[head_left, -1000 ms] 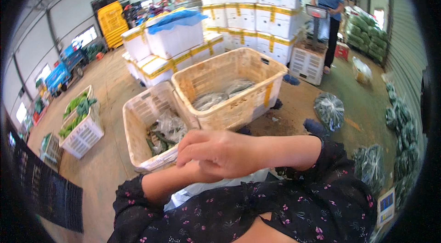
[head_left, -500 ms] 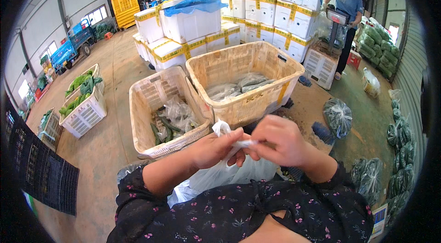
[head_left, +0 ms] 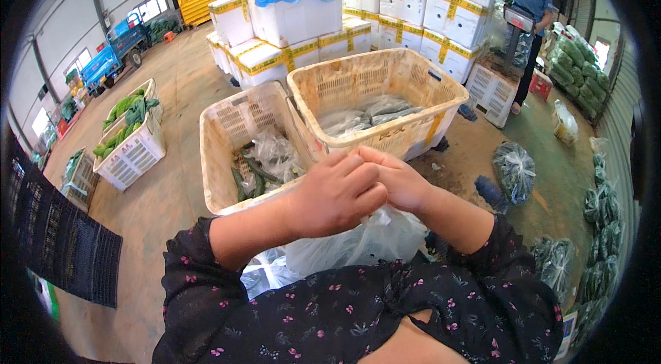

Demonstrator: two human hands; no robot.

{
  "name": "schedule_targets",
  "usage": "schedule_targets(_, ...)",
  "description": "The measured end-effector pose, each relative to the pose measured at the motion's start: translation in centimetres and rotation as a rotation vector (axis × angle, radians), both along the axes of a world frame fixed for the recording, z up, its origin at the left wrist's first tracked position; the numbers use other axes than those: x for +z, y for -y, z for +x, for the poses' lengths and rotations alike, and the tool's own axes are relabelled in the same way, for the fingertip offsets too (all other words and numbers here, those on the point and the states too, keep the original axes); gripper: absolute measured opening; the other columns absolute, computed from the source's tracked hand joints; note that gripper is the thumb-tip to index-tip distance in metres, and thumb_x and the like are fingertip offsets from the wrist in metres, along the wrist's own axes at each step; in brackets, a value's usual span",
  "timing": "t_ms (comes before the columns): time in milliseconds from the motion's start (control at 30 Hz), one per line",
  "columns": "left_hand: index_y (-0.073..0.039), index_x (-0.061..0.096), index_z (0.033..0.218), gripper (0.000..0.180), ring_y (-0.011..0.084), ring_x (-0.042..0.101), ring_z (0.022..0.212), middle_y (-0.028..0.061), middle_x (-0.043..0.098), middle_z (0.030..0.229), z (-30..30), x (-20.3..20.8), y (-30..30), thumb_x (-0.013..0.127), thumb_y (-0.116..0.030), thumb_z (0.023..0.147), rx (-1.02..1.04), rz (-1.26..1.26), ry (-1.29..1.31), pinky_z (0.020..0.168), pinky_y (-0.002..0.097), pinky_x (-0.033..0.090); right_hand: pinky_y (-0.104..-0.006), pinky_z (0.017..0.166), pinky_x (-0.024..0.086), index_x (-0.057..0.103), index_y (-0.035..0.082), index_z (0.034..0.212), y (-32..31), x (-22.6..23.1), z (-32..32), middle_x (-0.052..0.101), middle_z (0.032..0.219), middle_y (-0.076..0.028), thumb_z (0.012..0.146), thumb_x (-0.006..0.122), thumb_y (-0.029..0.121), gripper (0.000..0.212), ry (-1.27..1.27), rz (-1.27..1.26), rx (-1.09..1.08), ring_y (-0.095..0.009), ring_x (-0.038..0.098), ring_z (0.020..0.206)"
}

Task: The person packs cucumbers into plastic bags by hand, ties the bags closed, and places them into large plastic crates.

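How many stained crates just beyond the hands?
2: the left crate, and the larger right crate beside it. More could be hidden nearer the body.

The left forearm (head_left: pixel 258 230) angles up and rightward, the right forearm (head_left: pixel 460 216) up and leftward — both bare. In front of the chest the left hand (head_left: pixel 337 195) and right hand (head_left: pixel 398 182) touch — fingers curled inward, fingertips partly hidden.

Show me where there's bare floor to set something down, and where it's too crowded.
Bare floor lies between the white vegetable crate and the left stained crate; another patch between the round tied bag and the dark bags by the right wall. Crowded: where left hand and right hand meet above the plastic bag.
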State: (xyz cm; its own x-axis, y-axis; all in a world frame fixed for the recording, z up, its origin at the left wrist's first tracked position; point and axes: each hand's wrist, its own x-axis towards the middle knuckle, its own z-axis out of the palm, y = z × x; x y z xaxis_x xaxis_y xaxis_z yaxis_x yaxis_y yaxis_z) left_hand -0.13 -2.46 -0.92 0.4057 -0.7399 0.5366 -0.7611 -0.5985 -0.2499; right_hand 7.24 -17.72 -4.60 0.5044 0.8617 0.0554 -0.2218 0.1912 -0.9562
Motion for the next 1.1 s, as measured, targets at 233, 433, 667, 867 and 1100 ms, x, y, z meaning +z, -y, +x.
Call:
schedule_targets(233,-0.009,0.047,0.064,0.015,0.0228,0.052,0.063,0.0051,0.047,0.067,-1.3,-2.8,-1.3,0.060,-0.016,0.059,-0.067,-0.022,-0.261,0.054,0.0356,0.041,-0.0438,0.064,0.046,0.051,0.009,0.092,0.6,-0.8,0.9,0.058,0.077,-0.022,0.081,0.052,0.019,0.015,1.077,-0.453,-0.470,-0.039,0.057,0.075)
schedule_targets(433,-0.009,0.053,0.072,0.010,0.0288,0.052,0.060,0.0072,0.047,0.064,-6.2,-11.8,-4.7,0.060,-0.012,0.066,-0.046,-0.169,-0.693,0.051,0.0397,0.039,-0.0438,0.057,0.045,0.051,0.007,0.088,7.1,-13.1,6.3,0.059,0.070,-0.017,0.079,0.054,0.014,0.011,1.203,-0.816,-0.496,-0.036,0.057,0.066)
schedule_targets(667,-0.006,0.054,0.074,0.020,0.0204,0.055,0.078,0.0080,0.054,0.076,-8.2,-13.0,-5.9,0.058,-0.024,0.084,0.167,-0.617,-1.081,0.061,0.0302,0.039,-0.0432,0.058,0.044,0.050,0.006,0.091,7.9,-12.2,4.5,0.058,0.070,-0.016,0.081,0.053,0.016,0.014,0.990,-0.756,-0.595,-0.035,0.058,0.066)
schedule_targets(867,-0.004,0.048,0.105,0.033,0.0103,0.045,0.077,0.0047,0.050,0.095,-2.9,-15.2,-2.5,0.042,-0.033,0.090,-0.400,-1.654,-1.580,0.064,0.0248,0.037,-0.0215,0.051,0.040,0.052,0.003,0.085,6.2,-3.8,-0.1,0.054,0.059,0.000,0.071,0.070,0.011,0.024,0.610,-0.513,-0.606,-0.004,0.049,0.056)
schedule_targets(1100,-0.006,0.049,0.091,0.029,0.0296,0.058,0.071,0.0106,0.059,0.082,-0.2,-12.2,2.0,0.047,-0.034,0.089,0.049,-0.388,-0.666,0.063,0.0386,0.045,-0.0325,0.059,0.047,0.056,0.004,0.095,3.2,-1.6,-4.3,0.058,0.075,-0.010,0.068,0.073,0.018,0.035,1.305,-0.081,-0.365,-0.026,0.057,0.065)
